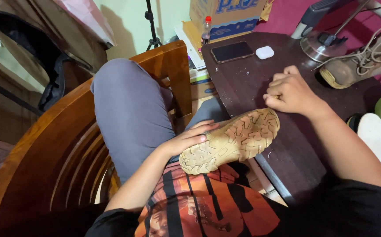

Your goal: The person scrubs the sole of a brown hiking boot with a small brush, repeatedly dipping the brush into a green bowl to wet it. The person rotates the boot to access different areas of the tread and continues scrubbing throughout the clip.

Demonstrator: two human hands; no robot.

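A tan shoe lies sole up across my lap and the edge of a dark wooden table. My left hand rests on the shoe's side near the heel, fingers wrapped around its edge. My right hand hovers just above the toe of the shoe, over the table, with its fingers curled in; whether it pinches something small I cannot tell. A ring shows on one finger.
A dark phone and a white earbud case lie on the table's far side. A second tan shoe with laces and a metal lamp base sit at the right. A wooden chair stands left.
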